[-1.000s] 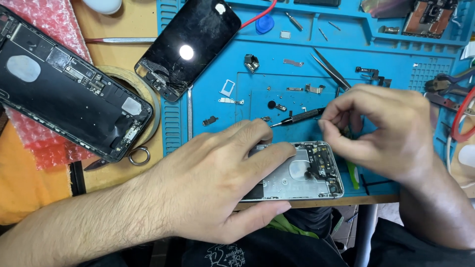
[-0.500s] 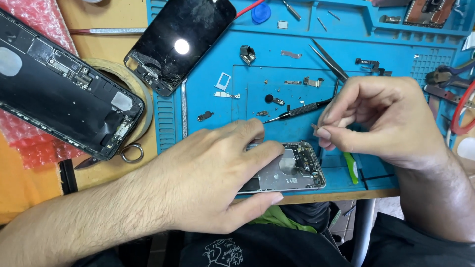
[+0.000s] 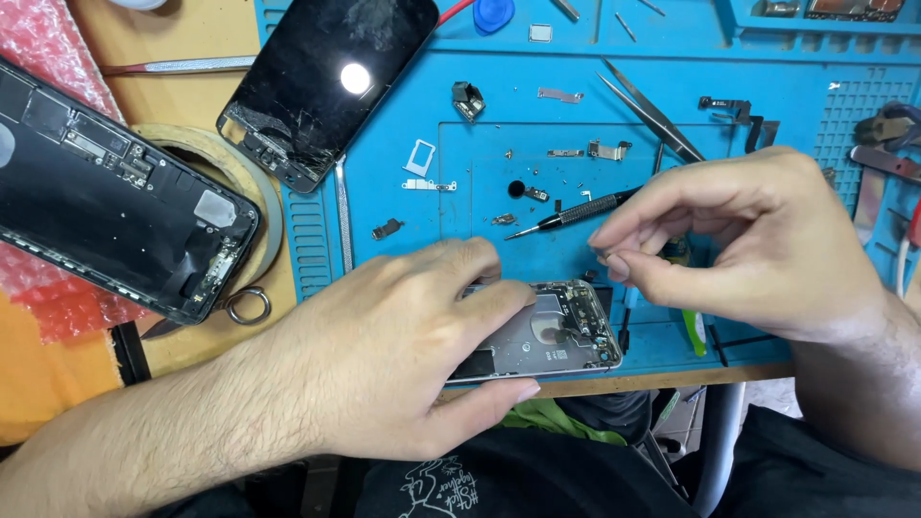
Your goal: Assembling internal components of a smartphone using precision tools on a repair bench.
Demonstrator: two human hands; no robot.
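1. Hands are recorded over the near edge of a blue work mat [image 3: 403, 86] on the surface.
2. The left hand [image 3: 384, 369] is laid flat over a silver phone housing [image 3: 552, 331]; the fingers are spread across its left part and the thumb is pressed along its near edge, so the housing is clamped against the mat.
3. The housing is located at the mat's front edge, open side up; small internal parts are seen at its right end.
4. The right hand [image 3: 758, 249] is held just above and to the right of the housing, not touching it. Thumb and fingertips are pinched together; whether something tiny is pinched cannot be told.
5. A black precision screwdriver [image 3: 576, 211] is noted lying on the mat just behind the right hand's fingertips.
6. Tweezers [image 3: 652, 113], loose brackets and screws are scattered farther back.
7. A cracked black screen [image 3: 331, 82] and a second, dark opened phone [image 3: 115, 192] are seen to the left, well apart from both hands.
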